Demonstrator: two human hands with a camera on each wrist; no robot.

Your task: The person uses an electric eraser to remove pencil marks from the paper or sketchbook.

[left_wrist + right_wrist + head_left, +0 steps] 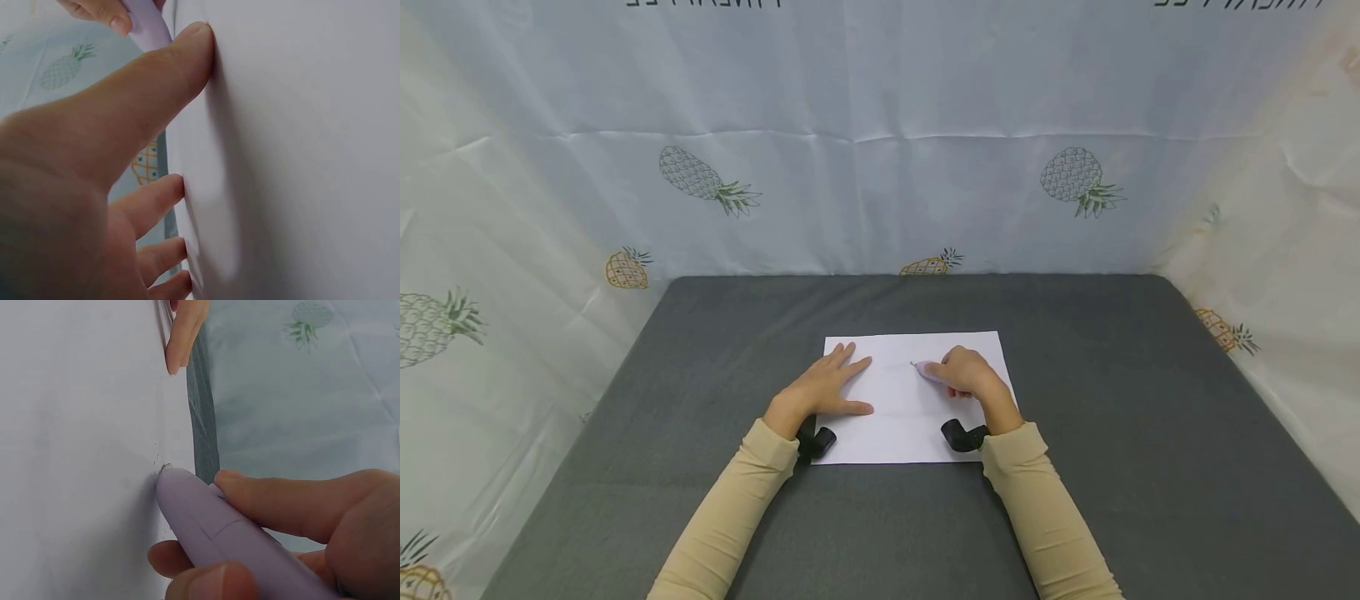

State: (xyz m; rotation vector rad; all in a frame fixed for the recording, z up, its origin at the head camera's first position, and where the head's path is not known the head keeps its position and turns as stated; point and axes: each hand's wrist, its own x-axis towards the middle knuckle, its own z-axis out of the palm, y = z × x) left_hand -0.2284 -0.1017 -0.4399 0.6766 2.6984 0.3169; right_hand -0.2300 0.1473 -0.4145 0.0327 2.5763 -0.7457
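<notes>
A white sheet of paper [910, 433] lies on the dark grey table. My left hand [829, 385] rests on its left part with fingers and thumb spread; in the left wrist view the thumb [181, 62] presses against the paper. My right hand [966, 372] grips a lavender handheld tool [212, 525] with a smooth, rounded body and a small raised button under the thumb. The tool's small greyish tip [165, 467] is right at the paper, toward its upper middle. A few tiny dark marks show on the paper beside the tip.
Dark grey cloth [1120, 400] covers the table around the paper. A pale curtain [880, 192] with pineapple prints hangs behind and at both sides. Black wrist cameras [961, 435] sit below both hands, over the paper's lower edge.
</notes>
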